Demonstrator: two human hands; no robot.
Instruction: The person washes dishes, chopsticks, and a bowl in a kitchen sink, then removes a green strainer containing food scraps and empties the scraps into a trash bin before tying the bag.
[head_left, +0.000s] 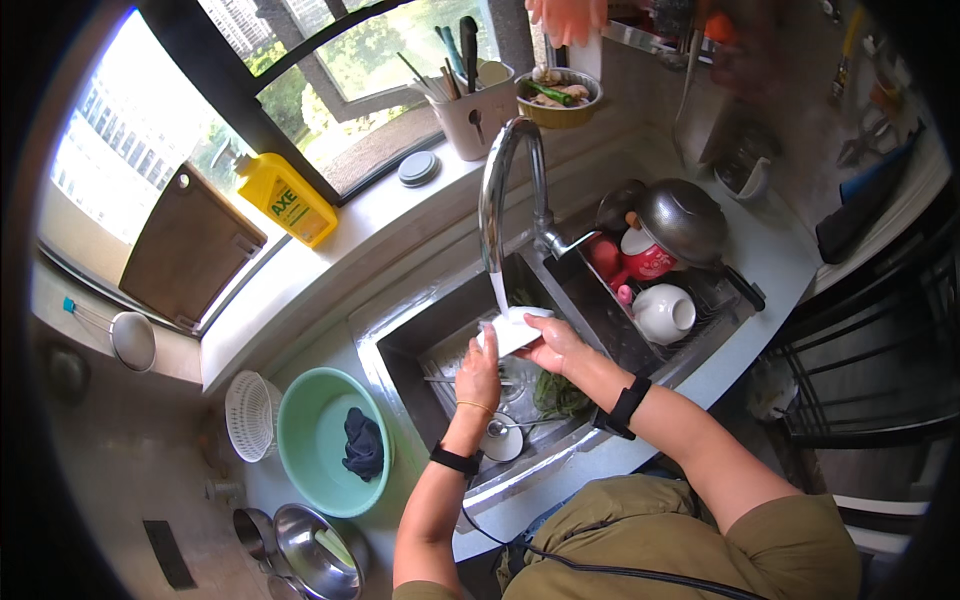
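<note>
Water runs from the curved chrome faucet (517, 142) onto a white dish (513, 331), probably a bowl, above the left sink basin (409, 360). My left hand (478, 375) grips its left side, thumb up along it. On the other side my right hand (553, 343) holds it, thumb on top and fingers underneath. Below in the basin lie leafy greens (559, 396) and a small white dish (504, 444) with a metal spoon across it. Some chopsticks lie left of the greens, partly hidden by my left hand.
Left of the sink stands a green plastic basin (315, 442) with a dark cloth (364, 444), beside a white basket (253, 416) and steel bowls (319, 551). A drying rack at right holds a metal colander (682, 221) and a white bowl (664, 313). A yellow soap bottle (289, 199) stands on the sill.
</note>
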